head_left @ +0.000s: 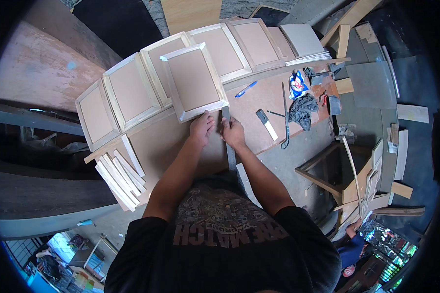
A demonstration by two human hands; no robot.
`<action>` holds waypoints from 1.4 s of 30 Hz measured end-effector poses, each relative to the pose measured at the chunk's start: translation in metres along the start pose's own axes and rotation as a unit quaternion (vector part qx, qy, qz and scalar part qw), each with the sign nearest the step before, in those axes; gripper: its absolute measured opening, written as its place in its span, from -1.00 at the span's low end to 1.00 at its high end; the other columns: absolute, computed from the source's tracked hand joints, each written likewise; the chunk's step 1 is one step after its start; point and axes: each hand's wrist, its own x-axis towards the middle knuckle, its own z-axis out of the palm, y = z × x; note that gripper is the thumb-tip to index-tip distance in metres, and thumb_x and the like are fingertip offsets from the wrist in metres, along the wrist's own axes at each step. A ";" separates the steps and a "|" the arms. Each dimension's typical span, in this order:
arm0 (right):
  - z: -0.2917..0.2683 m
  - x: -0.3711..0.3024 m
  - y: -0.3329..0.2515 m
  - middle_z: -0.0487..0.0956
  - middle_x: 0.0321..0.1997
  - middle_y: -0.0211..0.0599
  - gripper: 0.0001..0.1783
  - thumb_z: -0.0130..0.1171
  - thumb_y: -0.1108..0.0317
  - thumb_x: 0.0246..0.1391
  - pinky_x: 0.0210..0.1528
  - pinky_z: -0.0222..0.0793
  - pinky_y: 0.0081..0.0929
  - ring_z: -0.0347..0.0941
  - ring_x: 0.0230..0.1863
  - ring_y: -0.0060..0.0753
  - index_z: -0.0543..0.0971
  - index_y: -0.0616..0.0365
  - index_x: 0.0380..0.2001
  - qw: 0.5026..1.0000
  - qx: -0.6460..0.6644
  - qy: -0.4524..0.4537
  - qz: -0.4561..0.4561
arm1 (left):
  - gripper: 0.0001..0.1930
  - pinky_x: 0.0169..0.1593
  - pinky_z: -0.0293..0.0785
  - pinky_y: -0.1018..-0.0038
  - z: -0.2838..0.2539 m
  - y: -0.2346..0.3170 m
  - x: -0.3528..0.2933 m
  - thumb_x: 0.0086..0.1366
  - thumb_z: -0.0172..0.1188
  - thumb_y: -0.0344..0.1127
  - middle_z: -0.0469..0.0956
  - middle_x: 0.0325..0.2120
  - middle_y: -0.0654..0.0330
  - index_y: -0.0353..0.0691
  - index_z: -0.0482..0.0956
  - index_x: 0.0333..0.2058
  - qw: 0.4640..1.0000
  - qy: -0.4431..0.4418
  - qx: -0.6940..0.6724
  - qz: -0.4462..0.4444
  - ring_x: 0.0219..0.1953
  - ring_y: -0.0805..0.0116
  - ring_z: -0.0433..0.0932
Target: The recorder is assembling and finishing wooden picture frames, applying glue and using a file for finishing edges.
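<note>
A framed panel (193, 80), with a pale wooden border and a brown board inside, lies tilted over the front of a row of similar panels. Against its near rail my left hand (202, 128) rests with curled fingers; whether they pinch anything is hidden. Just to the right, the fingers of my right hand (233, 133) close around a long, flat grey metal strip (231, 158) that looks like a ruler. That strip runs from the panel's near right corner back toward my body.
Framed panels (132, 83) line the table's far side. Loose wooden strips (120, 180) lie at the left. Right of my hands are a blue pen (246, 89), a marker (267, 125), a hacksaw-like tool (285, 117) and a dark crumpled bag (303, 111). Another person (352, 249) is at lower right.
</note>
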 end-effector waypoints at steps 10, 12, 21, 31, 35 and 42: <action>-0.003 -0.001 0.004 0.52 -0.64 -0.35 -0.61 0.05 0.07 0.39 -0.62 0.37 -0.50 0.45 -0.71 -0.53 0.54 0.21 -0.31 0.998 0.048 -0.042 0.023 | -0.48 0.04 0.51 0.49 -0.002 -0.001 0.002 0.34 0.27 0.08 0.56 -0.05 0.27 -0.17 0.53 0.09 1.000 -0.004 -0.003 0.000 -0.06 0.44 0.54; -0.007 -0.003 0.004 0.52 -0.64 -0.36 -0.61 0.05 0.07 0.39 -0.63 0.35 -0.51 0.43 -0.72 -0.54 0.54 0.20 -0.31 0.995 0.073 -0.055 0.029 | -0.48 0.05 0.51 0.49 -0.001 -0.001 0.002 0.34 0.27 0.08 0.56 -0.05 0.27 -0.17 0.53 0.10 1.000 -0.004 -0.005 -0.001 -0.05 0.43 0.54; -0.010 -0.003 0.006 0.50 -0.64 -0.38 -0.62 0.04 0.07 0.40 -0.64 0.33 -0.53 0.41 -0.72 -0.55 0.52 0.19 -0.31 0.996 0.072 -0.025 0.045 | -0.46 0.07 0.51 0.47 0.001 0.001 -0.002 0.35 0.26 0.09 0.56 -0.04 0.27 -0.19 0.52 0.10 1.000 -0.002 -0.004 -0.002 -0.02 0.41 0.54; -0.003 0.005 0.007 0.51 -0.67 -0.36 -0.61 0.06 0.07 0.39 -0.63 0.36 -0.47 0.44 -0.71 -0.52 0.54 0.21 -0.33 1.000 0.019 0.000 0.011 | -0.43 0.09 0.49 0.46 0.001 0.002 -0.002 0.35 0.26 0.09 0.55 0.04 0.23 -0.21 0.49 0.14 1.000 -0.005 0.002 -0.006 0.00 0.40 0.54; -0.002 0.005 0.008 0.51 -0.67 -0.35 -0.61 0.06 0.08 0.39 -0.62 0.37 -0.46 0.45 -0.72 -0.51 0.55 0.22 -0.33 1.000 0.013 0.002 0.004 | -0.43 0.10 0.49 0.46 0.003 0.004 -0.004 0.36 0.25 0.08 0.55 0.03 0.23 -0.21 0.49 0.15 1.000 -0.004 0.006 -0.008 0.01 0.40 0.53; -0.003 0.003 0.000 0.52 -0.67 -0.34 -0.61 0.05 0.09 0.39 -0.61 0.39 -0.47 0.46 -0.71 -0.52 0.55 0.22 -0.34 0.999 0.030 -0.015 0.020 | -0.46 0.09 0.49 0.46 0.003 0.003 -0.003 0.37 0.25 0.08 0.56 0.01 0.24 -0.20 0.50 0.12 1.000 0.004 0.004 -0.008 0.01 0.40 0.53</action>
